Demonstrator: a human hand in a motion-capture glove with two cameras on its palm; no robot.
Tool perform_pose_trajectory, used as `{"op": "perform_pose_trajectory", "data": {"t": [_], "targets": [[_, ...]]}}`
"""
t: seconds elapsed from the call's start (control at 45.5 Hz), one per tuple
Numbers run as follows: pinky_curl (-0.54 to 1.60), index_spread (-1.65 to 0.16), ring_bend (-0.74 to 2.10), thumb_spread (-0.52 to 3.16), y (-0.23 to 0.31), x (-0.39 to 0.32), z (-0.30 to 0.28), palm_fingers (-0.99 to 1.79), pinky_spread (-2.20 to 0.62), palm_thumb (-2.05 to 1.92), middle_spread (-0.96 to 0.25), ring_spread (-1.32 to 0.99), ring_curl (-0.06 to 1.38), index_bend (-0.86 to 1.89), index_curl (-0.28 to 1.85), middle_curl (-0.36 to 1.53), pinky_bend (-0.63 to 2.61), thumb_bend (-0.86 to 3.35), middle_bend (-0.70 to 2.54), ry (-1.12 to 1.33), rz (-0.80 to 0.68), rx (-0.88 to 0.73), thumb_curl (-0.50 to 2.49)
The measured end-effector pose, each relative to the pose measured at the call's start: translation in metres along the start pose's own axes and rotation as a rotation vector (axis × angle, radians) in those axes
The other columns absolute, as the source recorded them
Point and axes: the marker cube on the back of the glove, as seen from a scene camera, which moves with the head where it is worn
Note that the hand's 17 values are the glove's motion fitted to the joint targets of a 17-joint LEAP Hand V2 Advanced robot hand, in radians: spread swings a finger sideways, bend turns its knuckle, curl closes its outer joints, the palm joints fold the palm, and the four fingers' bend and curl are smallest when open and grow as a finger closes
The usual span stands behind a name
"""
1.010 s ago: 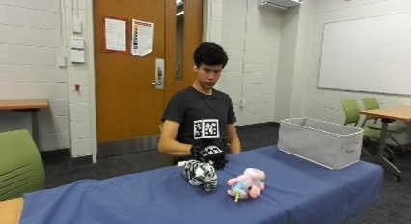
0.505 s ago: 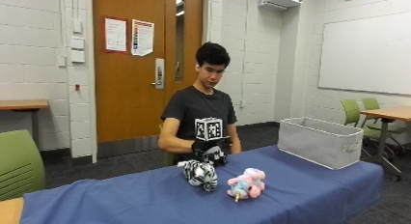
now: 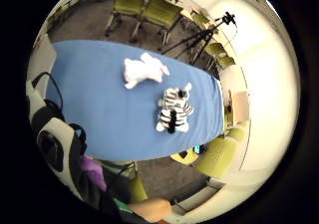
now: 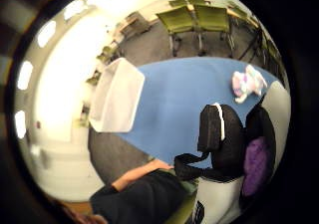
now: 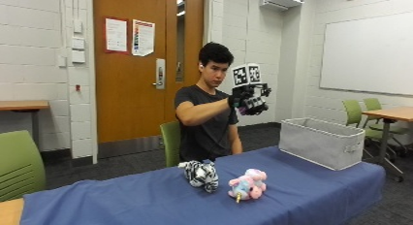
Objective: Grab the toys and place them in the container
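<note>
Nearest in the outside view, the blue tablecloth (image 5: 129, 200) covers the table w/ two soft toys lying on it side by side, close but apart: a pink unicorn toy (image 5: 247, 184) toward the front edge and a black-and-white zebra toy (image 5: 201, 173) just behind and beside it. Neither is held. Further along the same table, well apart from the toys, stands the grey fabric container (image 5: 321, 141) near the table's end, upright, open top. Behind the table a person sits on a green chair (image 5: 170, 142) w/ the right hand (image 5: 248, 99) raised high at about face level, well above the table — nothing in it. From the outside view the fingers look loosely curled around nothing, relaxed; can't tell more than that. The little finger side palm view looks down on the cloth from above: zebra toy (image 3: 174, 111) and pink toy (image 3: 143, 69) both lie on the blue cloth, apart from each other. The thumb side palm view shows the container (image 4: 115, 95) at the cloth's end and the pink toy (image 4: 248, 82) on the cloth far from it. Farther back — an orange door (image 5: 142, 65), a whiteboard (image 5: 368, 55) on the side wall, more green chairs by another table.
</note>
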Motion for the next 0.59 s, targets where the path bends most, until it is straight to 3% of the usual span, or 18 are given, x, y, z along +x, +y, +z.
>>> {"op": "perform_pose_trajectory", "data": {"t": [0.154, 0.33, 0.439, 0.593], "targets": [[0.50, -0.19, 1.39, 1.51, -0.049, -0.097, -0.048, 1.31, -0.45, 0.31, -0.26, -0.32, 0.57, 0.97, 0.85, 0.69, 0.96, 0.08, 1.21, -0.084, -0.139, 0.035, 0.39], [0.50, -0.18, 1.41, 1.56, -0.090, -0.201, -0.060, 1.30, -0.45, 0.28, -0.25, -0.31, 0.56, 0.99, 0.86, 0.68, 0.97, 0.07, 1.24, -0.145, -0.525, 0.138, 0.38], [0.50, -0.17, 1.42, 1.60, -0.116, -0.279, -0.051, 1.30, -0.45, 0.28, -0.24, -0.31, 0.56, 1.00, 0.87, 0.68, 0.97, 0.09, 1.25, -0.193, -0.458, 0.098, 0.37], [0.50, -0.16, 1.43, 1.61, -0.163, -0.272, -0.012, 1.29, -0.45, 0.30, -0.24, -0.31, 0.55, 1.02, 0.87, 0.67, 0.97, 0.11, 1.27, -0.116, -0.552, 0.056, 0.37]]}}
